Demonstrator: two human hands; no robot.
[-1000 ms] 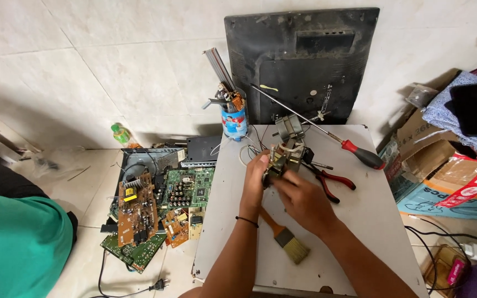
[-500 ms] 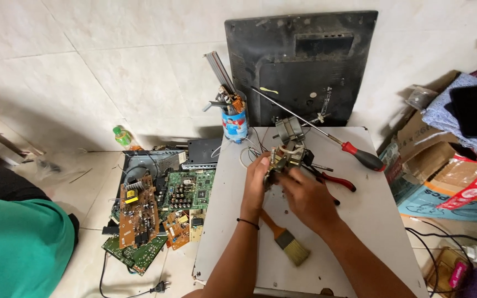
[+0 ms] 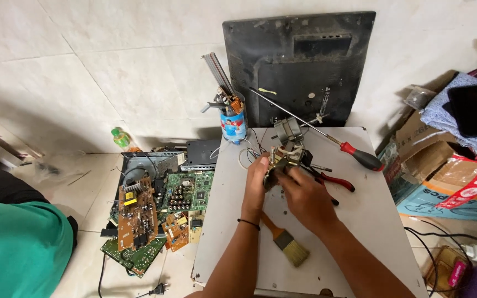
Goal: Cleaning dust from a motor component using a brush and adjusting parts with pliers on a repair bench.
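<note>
Hands (image 3: 282, 182) amid pliers (image 3: 332, 179), brush (image 3: 285, 243), perhaps motor (image 3: 282, 157)

A dark flat screen (image 3: 300, 66) leans back-outward against the far wall behind the table (image 3: 371, 221). Right of the table lie brown cardboard boxes (image 3: 423, 152), one crossed by red-and-white tape (image 3: 473, 185), above a blue printed box (image 3: 448, 208). A blue-labelled can (image 3: 233, 126) stands at the table's far left corner.

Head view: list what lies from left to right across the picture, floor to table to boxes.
Green-clad person → green-capped plastic bottle → brown and green circuit boards → left hand → small metal motor part → red-handled pliers → red-handled long screwdriver → brown cardboard boxes.
</note>
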